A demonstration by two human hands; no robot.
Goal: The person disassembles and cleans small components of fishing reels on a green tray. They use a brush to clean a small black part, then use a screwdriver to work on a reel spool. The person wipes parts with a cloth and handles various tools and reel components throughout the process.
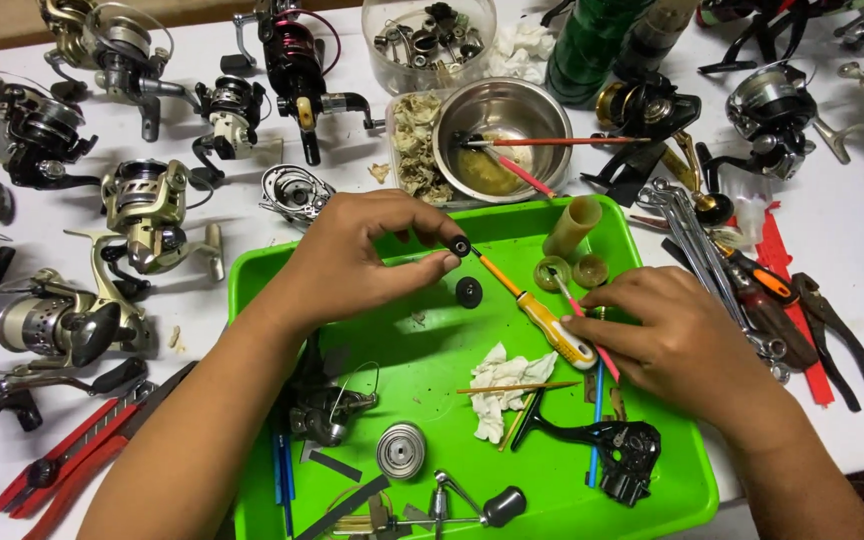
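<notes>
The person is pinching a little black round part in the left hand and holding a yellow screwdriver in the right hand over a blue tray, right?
Not quite: the tray is green, not blue. The head view shows the left hand pinching the small black part and the right hand holding the yellow screwdriver.

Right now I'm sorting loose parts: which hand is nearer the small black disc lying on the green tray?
Left. The left hand hovers just left of the black disc on the green tray, fingertips almost above it. The right hand is farther right, holding a yellow screwdriver.
</notes>
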